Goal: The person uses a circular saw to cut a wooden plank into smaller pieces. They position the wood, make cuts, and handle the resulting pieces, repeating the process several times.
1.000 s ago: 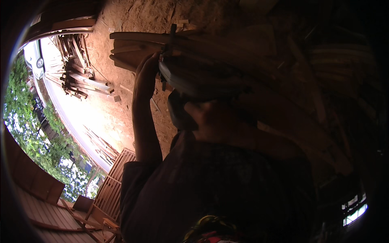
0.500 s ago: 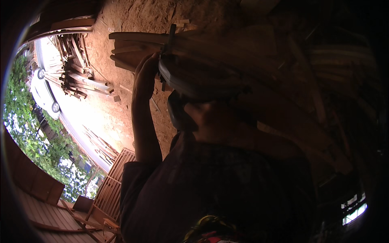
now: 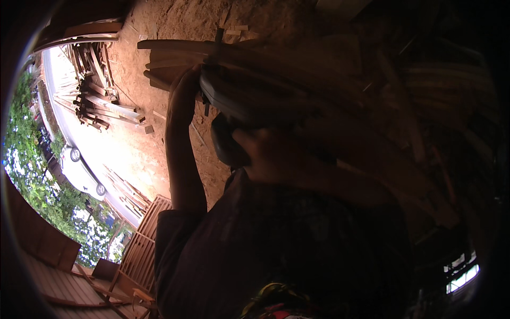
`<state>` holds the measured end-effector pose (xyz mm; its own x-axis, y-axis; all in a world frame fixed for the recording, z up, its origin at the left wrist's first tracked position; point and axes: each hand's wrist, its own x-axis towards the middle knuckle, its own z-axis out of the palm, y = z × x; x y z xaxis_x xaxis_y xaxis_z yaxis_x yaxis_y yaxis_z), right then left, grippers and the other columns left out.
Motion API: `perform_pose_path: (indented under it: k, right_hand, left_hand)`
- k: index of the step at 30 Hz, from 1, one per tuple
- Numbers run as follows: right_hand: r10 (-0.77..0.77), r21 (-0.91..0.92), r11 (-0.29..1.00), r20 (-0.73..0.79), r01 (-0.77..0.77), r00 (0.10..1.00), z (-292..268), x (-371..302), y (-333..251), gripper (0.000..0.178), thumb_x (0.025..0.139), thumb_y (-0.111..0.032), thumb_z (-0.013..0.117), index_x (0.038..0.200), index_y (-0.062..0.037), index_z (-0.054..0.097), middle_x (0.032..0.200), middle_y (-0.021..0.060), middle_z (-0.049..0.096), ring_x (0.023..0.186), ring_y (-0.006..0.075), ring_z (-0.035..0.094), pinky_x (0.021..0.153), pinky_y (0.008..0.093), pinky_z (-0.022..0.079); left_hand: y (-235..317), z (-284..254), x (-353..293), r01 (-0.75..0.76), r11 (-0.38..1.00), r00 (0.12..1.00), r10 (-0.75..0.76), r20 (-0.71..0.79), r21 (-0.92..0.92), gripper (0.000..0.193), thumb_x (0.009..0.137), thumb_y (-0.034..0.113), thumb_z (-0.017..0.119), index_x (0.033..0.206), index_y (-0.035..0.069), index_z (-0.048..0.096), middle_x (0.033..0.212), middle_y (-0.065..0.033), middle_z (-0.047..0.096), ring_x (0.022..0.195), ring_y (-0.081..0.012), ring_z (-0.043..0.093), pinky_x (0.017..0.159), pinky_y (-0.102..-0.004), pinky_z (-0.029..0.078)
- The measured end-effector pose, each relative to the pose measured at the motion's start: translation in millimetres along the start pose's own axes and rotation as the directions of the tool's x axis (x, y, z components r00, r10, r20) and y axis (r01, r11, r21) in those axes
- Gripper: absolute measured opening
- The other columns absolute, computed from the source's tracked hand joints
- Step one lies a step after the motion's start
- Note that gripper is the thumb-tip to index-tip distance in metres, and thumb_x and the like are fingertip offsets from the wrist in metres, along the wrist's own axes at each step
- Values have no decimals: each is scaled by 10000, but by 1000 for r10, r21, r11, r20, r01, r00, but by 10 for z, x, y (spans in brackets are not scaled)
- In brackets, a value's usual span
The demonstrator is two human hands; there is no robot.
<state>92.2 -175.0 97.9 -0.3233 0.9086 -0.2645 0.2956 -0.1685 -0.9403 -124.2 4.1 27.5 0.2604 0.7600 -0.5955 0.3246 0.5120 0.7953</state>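
Dark hand tool [image 3: 234, 101], at the near edge of the wooden boards [image 3: 164, 61]: left hand [image 3: 185, 85] beside the boards, at its left end, finger closure unclear; right hand [image 3: 260, 149] nearer than the boards, thumb against it, other fingers indiscernible; judged rigid, weighty; grip both ends

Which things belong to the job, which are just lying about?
Likely the job:
- dark tool
- boards by it

Likely just lying about:
- wood pile
- loose sticks
- small scraps on the ground
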Motion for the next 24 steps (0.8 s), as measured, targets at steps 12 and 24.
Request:
perform_pose_path:
  k: [12,24]
  right_hand:
    - [-50,-64,997,-26,49,998,212,662,-204,434,787,-185,808,1153,-19,643,883,219,741,849,380,761,754,503,617]
    - [-397,-359,869,-99,340,912,275,176,-569,361,770,-192,775,1082,-42,674,821,169,732,811,362,743,726,498,596]
  left_hand:
    - [-11,-946,421,-328,894,944,297,145,305,411,1021,44,589,1430,4,588,1394,-109,638,1296,-196,592,1091,-369,479]
    - [855,-713,-1157,82,430,861,424,-281,899,444,1042,161,585,1478,241,602,1437,-122,650,1333,-279,625,1103,-421,483]
